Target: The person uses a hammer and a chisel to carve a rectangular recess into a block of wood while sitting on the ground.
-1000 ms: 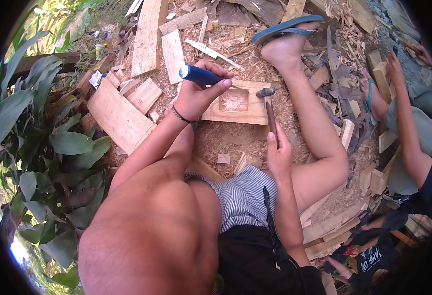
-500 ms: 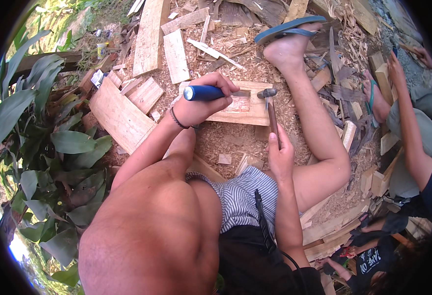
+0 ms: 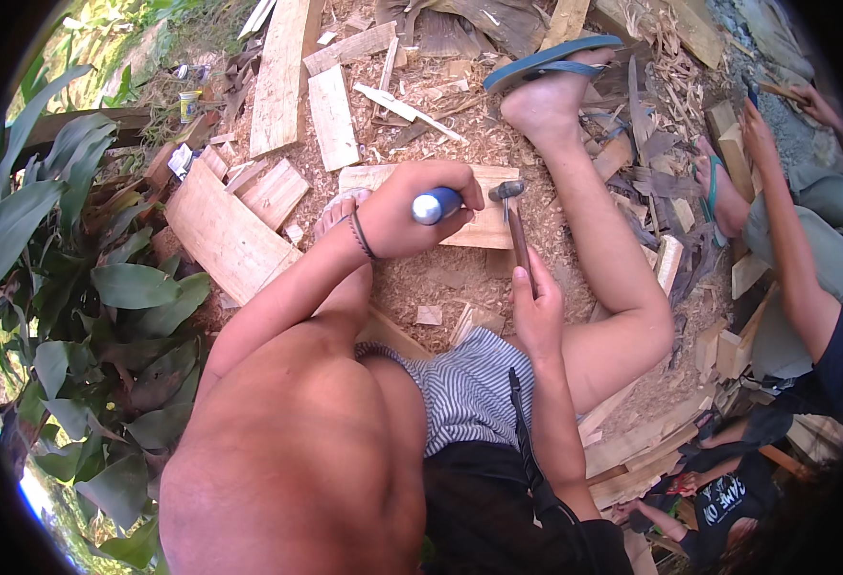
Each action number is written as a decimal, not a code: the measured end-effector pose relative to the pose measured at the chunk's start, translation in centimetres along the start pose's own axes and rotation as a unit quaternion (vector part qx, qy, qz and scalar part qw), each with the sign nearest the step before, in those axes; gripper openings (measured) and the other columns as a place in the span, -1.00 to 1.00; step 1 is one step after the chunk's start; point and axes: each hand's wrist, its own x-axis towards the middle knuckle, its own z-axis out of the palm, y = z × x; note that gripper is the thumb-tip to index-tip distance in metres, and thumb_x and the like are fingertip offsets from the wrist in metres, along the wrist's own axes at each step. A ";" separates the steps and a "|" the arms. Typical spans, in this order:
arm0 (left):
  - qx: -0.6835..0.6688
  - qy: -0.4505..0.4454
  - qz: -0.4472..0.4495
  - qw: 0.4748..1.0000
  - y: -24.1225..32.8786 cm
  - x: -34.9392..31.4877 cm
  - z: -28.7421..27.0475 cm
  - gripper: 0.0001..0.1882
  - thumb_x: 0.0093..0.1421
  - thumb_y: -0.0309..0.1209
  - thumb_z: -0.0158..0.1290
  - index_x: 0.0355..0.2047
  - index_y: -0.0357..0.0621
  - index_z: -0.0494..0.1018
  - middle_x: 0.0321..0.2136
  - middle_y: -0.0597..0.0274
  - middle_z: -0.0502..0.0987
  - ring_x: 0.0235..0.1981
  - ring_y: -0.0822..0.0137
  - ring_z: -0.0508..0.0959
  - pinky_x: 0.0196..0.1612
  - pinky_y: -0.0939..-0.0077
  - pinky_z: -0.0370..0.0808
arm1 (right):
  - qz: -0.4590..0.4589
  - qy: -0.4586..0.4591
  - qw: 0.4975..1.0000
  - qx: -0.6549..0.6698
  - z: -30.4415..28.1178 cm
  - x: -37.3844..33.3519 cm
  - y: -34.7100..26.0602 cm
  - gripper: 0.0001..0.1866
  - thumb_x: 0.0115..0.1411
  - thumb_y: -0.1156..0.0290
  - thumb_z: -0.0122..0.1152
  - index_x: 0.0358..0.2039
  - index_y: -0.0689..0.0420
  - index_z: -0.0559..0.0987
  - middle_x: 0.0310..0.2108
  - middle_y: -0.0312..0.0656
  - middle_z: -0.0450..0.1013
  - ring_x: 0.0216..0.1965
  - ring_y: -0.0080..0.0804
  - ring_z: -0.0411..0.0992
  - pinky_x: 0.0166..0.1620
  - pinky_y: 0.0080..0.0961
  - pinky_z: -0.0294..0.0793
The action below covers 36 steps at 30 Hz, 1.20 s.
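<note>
Sawdust and wood shavings point(image 3: 460, 278) are covering the ground where the person is sitting, with offcut planks point(image 3: 282, 72) lying all around. A wide pale board point(image 3: 225, 240) is lying to the left, just beside the person's knee, and broad green leaves point(image 3: 76, 287) are crowding the left rim. The person's right leg is stretching forward, its foot in a blue flip-flop point(image 3: 551, 59) at the far end. A second person's arm point(image 3: 790, 240) is reaching in from the right, well apart from the work.

In the middle a flat wooden workpiece point(image 3: 484, 225) is lying on the sawdust, partly hidden by the left hand point(image 3: 412, 216), which is wrapping tightly around a blue-handled chisel point(image 3: 438, 204) over the board. The right hand point(image 3: 536, 311) is closing around the wooden shaft of a hammer point(image 3: 515, 225), whose metal head is sitting just beside the chisel's handle, above the workpiece's right part. A small wood chip point(image 3: 429, 314) is lying near the shorts.
</note>
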 end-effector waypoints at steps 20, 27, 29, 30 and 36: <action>0.051 -0.012 -0.009 0.999 -0.2 2.9 1.5 -0.83 0.01 -0.57 0.19 -0.42 -0.22 0.40 -0.51 0.13 0.52 -0.44 0.34 0.56 -0.33 0.42 0.47 | -0.288 -0.010 0.952 -0.106 -6.2 -1.7 -8.6 -0.58 0.35 0.35 0.06 0.14 0.32 0.39 -0.26 0.01 0.55 -0.30 -0.27 0.57 -0.27 -0.39 0.50; -0.239 0.236 -0.182 0.924 -3.5 -0.1 -2.4 -0.81 0.00 -0.72 0.09 -0.41 -0.23 0.37 -0.36 0.10 0.58 -0.25 0.26 0.64 -0.25 0.43 0.62 | -0.069 0.028 0.992 0.101 -7.1 -2.4 -5.7 -0.49 0.42 0.21 -0.04 0.24 0.27 0.30 -0.60 -0.43 0.26 -0.60 -0.79 0.19 -0.56 -0.79 0.18; -0.327 0.299 -0.235 0.865 -3.7 -2.0 -3.5 -0.79 0.02 -0.73 0.05 -0.37 -0.21 0.33 -0.31 0.05 0.56 -0.16 0.15 0.64 -0.20 0.37 0.66 | -0.009 0.038 0.988 0.147 -7.0 -2.2 -5.3 -0.49 0.42 0.20 -0.05 0.25 0.25 0.29 -0.62 -0.44 0.24 -0.63 -0.81 0.17 -0.59 -0.81 0.15; -0.347 0.324 -0.244 0.846 -3.7 -2.9 -4.0 -0.78 0.03 -0.73 0.03 -0.36 -0.19 0.32 -0.29 0.04 0.56 -0.12 0.10 0.63 -0.17 0.34 0.67 | 0.026 0.045 0.985 0.163 -6.6 -2.6 -5.0 -0.49 0.42 0.21 -0.05 0.25 0.25 0.29 -0.62 -0.45 0.23 -0.64 -0.81 0.16 -0.61 -0.82 0.14; -0.299 0.283 -0.186 0.892 -1.9 -4.0 -5.0 -0.79 0.04 -0.73 0.04 -0.36 -0.18 0.33 -0.30 0.08 0.55 -0.11 0.12 0.62 -0.08 0.32 0.62 | 0.089 0.003 0.974 0.207 -4.3 -3.2 -2.1 -0.52 0.41 0.25 -0.05 0.25 0.23 0.29 -0.63 -0.45 0.24 -0.66 -0.81 0.17 -0.63 -0.81 0.16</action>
